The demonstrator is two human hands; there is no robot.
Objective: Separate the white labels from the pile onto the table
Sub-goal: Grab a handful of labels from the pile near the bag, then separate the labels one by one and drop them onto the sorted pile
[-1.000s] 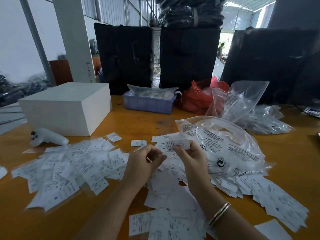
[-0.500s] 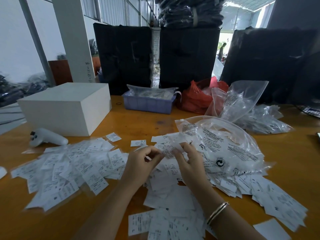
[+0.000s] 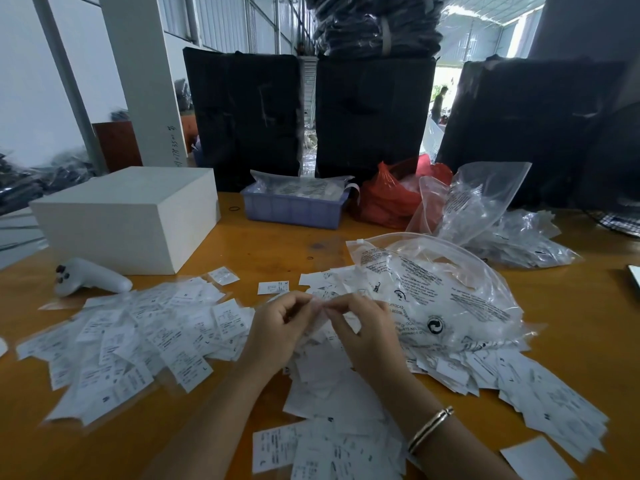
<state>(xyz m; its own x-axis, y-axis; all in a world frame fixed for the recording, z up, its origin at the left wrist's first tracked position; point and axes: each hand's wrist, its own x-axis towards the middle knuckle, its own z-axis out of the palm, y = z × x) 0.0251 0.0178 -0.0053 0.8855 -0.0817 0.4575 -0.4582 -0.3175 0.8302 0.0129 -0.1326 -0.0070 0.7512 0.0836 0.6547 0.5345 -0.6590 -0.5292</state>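
Note:
White printed labels cover the wooden table (image 3: 284, 244). A spread-out heap of separated labels (image 3: 131, 337) lies to the left, and the main pile (image 3: 332, 386) lies under and in front of my hands. My left hand (image 3: 277, 332) and my right hand (image 3: 367, 336) meet fingertip to fingertip just above the pile, both pinching a small white label (image 3: 320, 306) between them. The label is mostly hidden by my fingers. More labels (image 3: 540, 400) trail off to the right.
A clear printed plastic bag (image 3: 440, 292) lies right of my hands, with more bags (image 3: 519, 240) behind it. A white box (image 3: 128, 216), a white controller (image 3: 88, 277), a purple tray (image 3: 294, 209) and a red bag (image 3: 391, 195) stand further back. Black bundles line the far edge.
My hands have drawn together; the label my right hand held up a second ago is now lower, pinched between the fingertips of both hands.

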